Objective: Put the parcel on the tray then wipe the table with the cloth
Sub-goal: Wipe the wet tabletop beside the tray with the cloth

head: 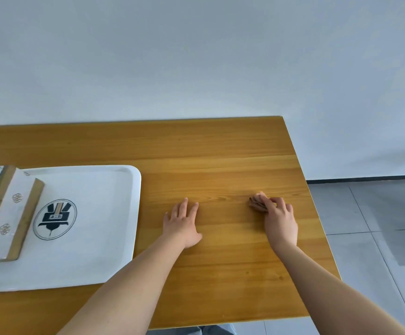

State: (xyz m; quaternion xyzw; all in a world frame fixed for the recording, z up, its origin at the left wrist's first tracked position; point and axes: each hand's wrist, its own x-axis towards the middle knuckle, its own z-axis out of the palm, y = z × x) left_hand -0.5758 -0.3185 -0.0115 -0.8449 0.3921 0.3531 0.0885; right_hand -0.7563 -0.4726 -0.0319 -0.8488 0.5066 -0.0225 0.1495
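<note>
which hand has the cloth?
The right hand: its fingers curl over the small bunched brown cloth on the wooden table. The left hand lies flat and holds nothing.

Bare room: wooden table (220, 153), tiled floor (366, 226)

Plain white wall (196, 56) behind; grey tiled floor (378, 226) at right; dark skirting strip (366, 179).
</note>
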